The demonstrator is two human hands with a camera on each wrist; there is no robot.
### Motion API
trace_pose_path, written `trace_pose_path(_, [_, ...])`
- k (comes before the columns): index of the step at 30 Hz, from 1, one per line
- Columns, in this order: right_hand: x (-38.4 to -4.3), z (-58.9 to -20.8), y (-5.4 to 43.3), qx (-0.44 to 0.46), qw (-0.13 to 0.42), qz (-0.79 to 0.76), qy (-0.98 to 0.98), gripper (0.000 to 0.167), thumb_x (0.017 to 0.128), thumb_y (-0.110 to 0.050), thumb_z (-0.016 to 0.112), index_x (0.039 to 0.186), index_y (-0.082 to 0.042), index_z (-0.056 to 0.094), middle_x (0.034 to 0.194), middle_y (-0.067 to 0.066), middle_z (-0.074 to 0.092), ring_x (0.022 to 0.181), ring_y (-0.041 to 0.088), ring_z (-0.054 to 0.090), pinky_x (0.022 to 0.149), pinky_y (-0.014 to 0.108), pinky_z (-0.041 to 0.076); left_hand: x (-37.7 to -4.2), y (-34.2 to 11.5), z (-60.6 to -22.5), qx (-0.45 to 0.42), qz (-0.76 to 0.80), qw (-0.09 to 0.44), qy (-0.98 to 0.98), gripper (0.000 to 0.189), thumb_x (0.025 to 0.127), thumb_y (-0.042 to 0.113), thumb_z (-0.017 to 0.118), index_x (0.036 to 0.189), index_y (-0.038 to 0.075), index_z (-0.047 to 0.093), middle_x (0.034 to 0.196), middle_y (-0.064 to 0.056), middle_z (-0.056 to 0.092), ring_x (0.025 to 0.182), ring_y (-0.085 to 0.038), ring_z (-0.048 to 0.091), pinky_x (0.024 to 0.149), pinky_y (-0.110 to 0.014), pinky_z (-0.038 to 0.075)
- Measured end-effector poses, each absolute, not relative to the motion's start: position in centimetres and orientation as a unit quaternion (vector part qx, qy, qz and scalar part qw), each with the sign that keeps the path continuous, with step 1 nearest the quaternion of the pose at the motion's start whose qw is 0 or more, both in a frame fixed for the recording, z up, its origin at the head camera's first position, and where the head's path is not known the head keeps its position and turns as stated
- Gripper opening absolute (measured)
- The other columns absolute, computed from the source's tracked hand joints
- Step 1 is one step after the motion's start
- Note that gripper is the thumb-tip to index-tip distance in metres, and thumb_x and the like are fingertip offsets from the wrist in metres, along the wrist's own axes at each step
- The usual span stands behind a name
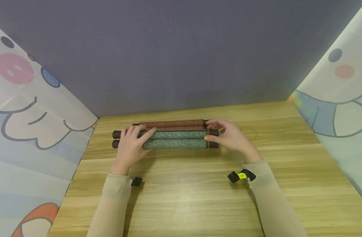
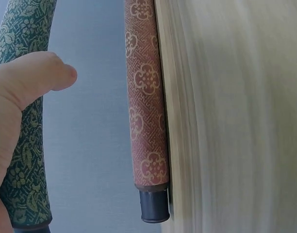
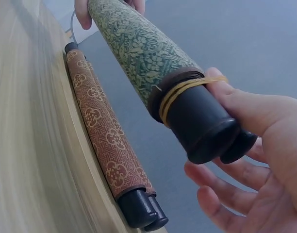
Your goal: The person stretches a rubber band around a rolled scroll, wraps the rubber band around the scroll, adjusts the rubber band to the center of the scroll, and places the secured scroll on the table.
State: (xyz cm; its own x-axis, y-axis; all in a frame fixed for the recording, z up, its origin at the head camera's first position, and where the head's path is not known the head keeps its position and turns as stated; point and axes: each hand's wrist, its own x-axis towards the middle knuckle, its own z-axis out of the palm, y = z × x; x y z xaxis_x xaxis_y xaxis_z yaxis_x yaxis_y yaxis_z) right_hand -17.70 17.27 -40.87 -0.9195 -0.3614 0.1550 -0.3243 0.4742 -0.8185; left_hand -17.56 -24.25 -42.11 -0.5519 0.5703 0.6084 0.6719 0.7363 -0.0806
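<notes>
Pale, streaky wood grain covers the table [image 1: 181, 197] below a matte grey wall [image 1: 181, 49]. Above the tabletop, the left hand [image 1: 130, 146] grips the green brocade scroll [image 1: 175, 144], a twin cylinder with glossy dark knobs [image 3: 202, 126]. The right hand's [image 1: 231, 135] thumb touches the thin yellow band [image 3: 187, 86] there; whether its partly hidden fingers pinch, I can't tell. The flower-patterned red scroll [image 3: 102, 126] lies behind.

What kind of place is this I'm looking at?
Probably a small indoor booth set up for tabletop work, rather than an ordinary room: a wood-grain tabletop is enclosed by a plain grayish back panel and cartoon-printed sheets on both sides.
</notes>
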Motion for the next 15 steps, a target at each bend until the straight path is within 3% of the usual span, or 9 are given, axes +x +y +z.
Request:
trace_pose_path(8, [-17.5, -40.5, 17.8, -0.160, 0.033, -0.477, 0.863, 0.054, 0.094, -0.034, 0.090, 0.141, -0.016, 0.071, 0.130, 0.007, 0.075, 0.114, 0.029, 0.068, 0.094, 0.048, 0.052, -17.4, -23.9, -42.0, -0.361, -0.082, 0.283, -0.885, 0.106, 0.059, 0.025, 0.112, 0.153, 0.025, 0.064, 0.133, -0.016, 0.064, 0.113, -0.042, 0.060, 0.100, -0.064, 0.045])
trace_pose_path(15, [-17.6, -40.2, 18.6, -0.143, 0.035, -0.478, 0.866, 0.056, 0.092, -0.034, 0.092, 0.140, -0.012, 0.073, 0.131, 0.009, 0.075, 0.113, 0.030, 0.069, 0.095, 0.049, 0.054, -17.4, -23.5, -42.2, -0.372, -0.076, 0.268, -0.885, 0.110, 0.062, 0.030, 0.111, 0.159, 0.031, 0.059, 0.135, -0.017, 0.064, 0.116, -0.044, 0.060, 0.094, -0.064, 0.046])
